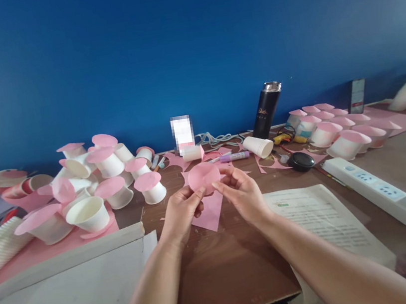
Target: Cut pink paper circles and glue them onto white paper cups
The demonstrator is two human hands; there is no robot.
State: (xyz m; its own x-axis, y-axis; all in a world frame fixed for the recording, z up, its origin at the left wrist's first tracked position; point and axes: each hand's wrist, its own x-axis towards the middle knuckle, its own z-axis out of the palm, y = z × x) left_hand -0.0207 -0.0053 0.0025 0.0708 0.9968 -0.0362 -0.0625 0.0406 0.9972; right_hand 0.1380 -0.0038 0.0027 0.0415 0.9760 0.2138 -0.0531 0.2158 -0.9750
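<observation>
Between my two hands a round pink paper disc [203,176] is held up over the desk. My left hand [186,204] pinches its lower left edge, and my right hand [239,189] grips its lower right edge with thumb and fingers. Below the disc lies a piece of pink paper [209,214] on the brown table [224,275]. Just behind the hands are pink paper offcuts, a purple glue stick or marker [234,156] and a paper cup on its side [258,147].
Paper cups with pink discs [105,160] crowd the left; more capped cups [348,141] stand at right. A nested cup stack [1,248], black thermos [267,110], computer mouse [301,161], power strip [374,191], printed sheets [322,221] and a white board [73,301] surround the work area.
</observation>
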